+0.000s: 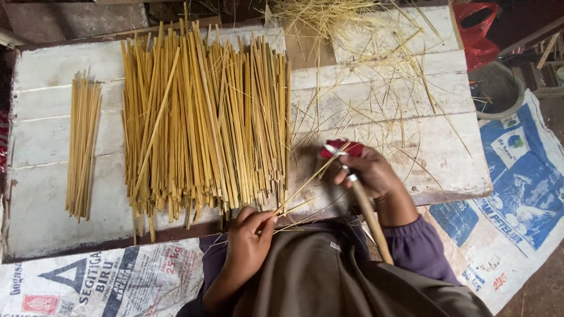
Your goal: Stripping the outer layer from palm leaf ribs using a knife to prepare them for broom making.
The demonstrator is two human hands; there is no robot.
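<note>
Left hand (247,238) pinching thin yellow bamboo strip (302,188); right hand (370,170) gripping wooden-handled knife (367,205) against it. At ten o'clock on white plank surface (53,176), large pile of cut strips (202,117); shavings (376,70) at one o'clock.

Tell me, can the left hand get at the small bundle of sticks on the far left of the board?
Probably yes. The left hand pinches a thin bamboo strip at the board's near edge. The small bundle lies apart, left of the big pile, with bare board around it.
</note>
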